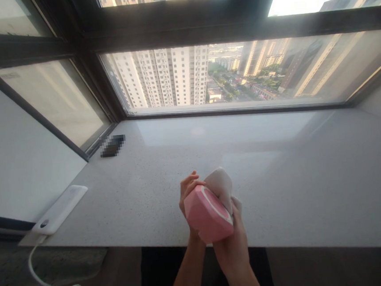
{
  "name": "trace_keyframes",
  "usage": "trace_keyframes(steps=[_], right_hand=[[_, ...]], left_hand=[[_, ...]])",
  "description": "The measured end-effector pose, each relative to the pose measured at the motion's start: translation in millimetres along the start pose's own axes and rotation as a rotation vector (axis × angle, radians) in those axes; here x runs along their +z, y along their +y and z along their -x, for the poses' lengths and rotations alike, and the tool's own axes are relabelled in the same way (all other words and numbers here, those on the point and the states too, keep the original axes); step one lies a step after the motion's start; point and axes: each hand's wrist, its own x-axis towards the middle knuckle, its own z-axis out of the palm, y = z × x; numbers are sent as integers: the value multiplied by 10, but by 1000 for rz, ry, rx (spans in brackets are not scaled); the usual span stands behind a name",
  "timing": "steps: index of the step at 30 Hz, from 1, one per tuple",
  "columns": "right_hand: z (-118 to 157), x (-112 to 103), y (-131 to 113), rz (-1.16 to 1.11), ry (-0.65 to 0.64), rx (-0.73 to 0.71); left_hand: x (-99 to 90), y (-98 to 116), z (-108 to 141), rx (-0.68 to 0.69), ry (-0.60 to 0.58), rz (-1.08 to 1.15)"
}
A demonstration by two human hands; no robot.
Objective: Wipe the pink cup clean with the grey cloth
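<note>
A pink faceted ceramic bowl is held up above the front part of the windowsill, tilted so that its base with a pale ring faces up and to the right. My left hand wraps round its left side, fingers curled over the far edge. On the right, my right hand supports the bowl from below and presses a light grey cloth against its base. The cloth bunches up over the far side and hides part of the ring. Most of my right fingers are out of sight behind the bowl and cloth.
The pale speckled windowsill spreads below a dark window frame. At the left lies a white power strip with a white cable hanging over the front edge. A blurred dark object sits in the far left corner.
</note>
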Motion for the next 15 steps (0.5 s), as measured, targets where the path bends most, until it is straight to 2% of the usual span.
trace_keyframes(steps=[1, 3, 7, 9, 11, 12, 14, 15], right_hand=[[44, -46, 40, 8, 0, -4], [111, -144, 115, 58, -34, -43], [159, -371, 189, 254, -170, -213], [134, -488, 155, 294, -166, -258], [58, -571, 81, 298, -44, -303], [-4, -586, 36, 293, 39, -333], [-178, -539, -53, 276, 213, -374], [-289, -474, -92, 275, 257, -378]], left_hand=[[-25, 27, -58, 92, 77, -40], [-74, 71, -189, 299, 114, -172], [-227, 112, -503, 603, 26, -347], [-312, 149, -671, 682, -46, -410], [-363, 210, -830, 657, -110, -466], [-367, 240, -901, 596, -130, -482], [-330, 270, -1016, 398, -168, -455], [-294, 261, -1055, 285, -185, -412]])
